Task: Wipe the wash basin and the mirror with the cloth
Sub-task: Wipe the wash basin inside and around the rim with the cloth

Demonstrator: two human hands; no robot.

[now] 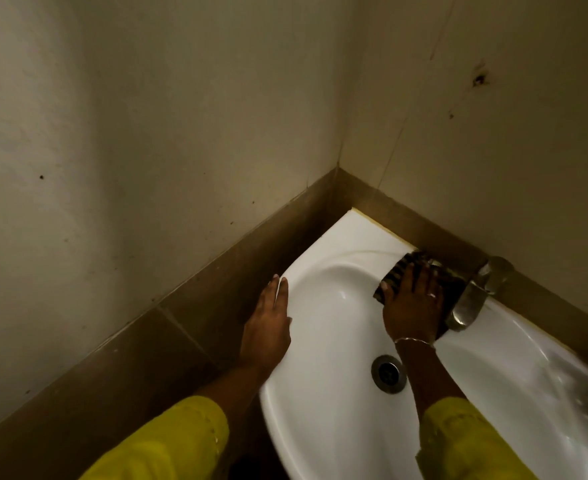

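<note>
The white wash basin (pixel 323 427) fills the lower right, set into a wall corner. My right hand (pixel 412 303) presses flat on a dark striped cloth (pixel 394 275) against the basin's back slope, just left of the metal tap (pixel 472 299). The hand covers most of the cloth. My left hand (pixel 268 327) rests on the basin's left rim with fingers stretched out and nothing in it. A metal drain (pixel 388 373) sits at the bowl's bottom. No mirror is in view.
Pale walls meet in a corner (pixel 337 161) above the basin, with a brown tile band (pixel 181 306) running along them. The basin's right side (pixel 562 375) looks wet and blurred. Yellow sleeves cover both forearms.
</note>
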